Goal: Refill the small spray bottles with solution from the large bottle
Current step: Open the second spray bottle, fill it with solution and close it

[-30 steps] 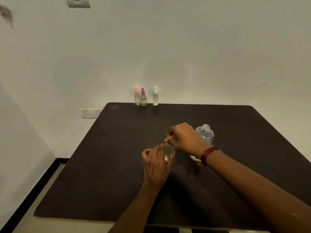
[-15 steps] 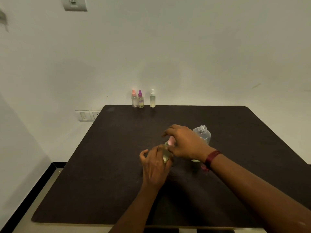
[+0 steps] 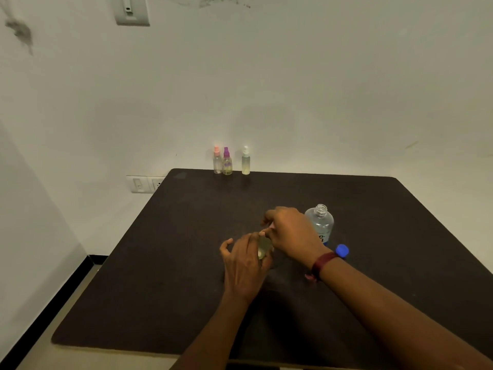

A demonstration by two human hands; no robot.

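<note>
L hand [image 3: 246,265] nearest: fingers [image 3: 254,240] curled round small bottle [image 3: 263,248], thumb [image 3: 226,243] out to the side, not clearly on it. Bottle upright on mat [image 3: 160,289], pale yellow-green liquid showing betw. fingers; most of body hidden.

R hand [image 3: 289,233] just beyond, over bottle top, fingertips [image 3: 264,232] pinched together at the neck. Whatever they hold (prob. spray head) is hidden; can't tell if it's seated. Looks like cap on/off stage, judged only.

Handling: small bottle light, thin clear plastic, likely gives if squeezed and tips easily. Best held low on body w/ L hand, R fingertips on cap only. Wet sides would be slippery.

Right of R fingers, just behind wrist: big bottle [image 3: 321,222], clear, uncapped, neck open, part full. Rigid-ish, heavier; grip mid-body, pour slow — narrow target. Blue cap [image 3: 342,251] loose on mat beside it, near wrist band [image 3: 321,264].

Far past the fingers, mat's back edge by wall: three spray bottles, capped — pink [image 3: 217,161] & purple [image 3: 227,162] touching or nearly, white [image 3: 245,161] a bit apart. All upright.
</note>
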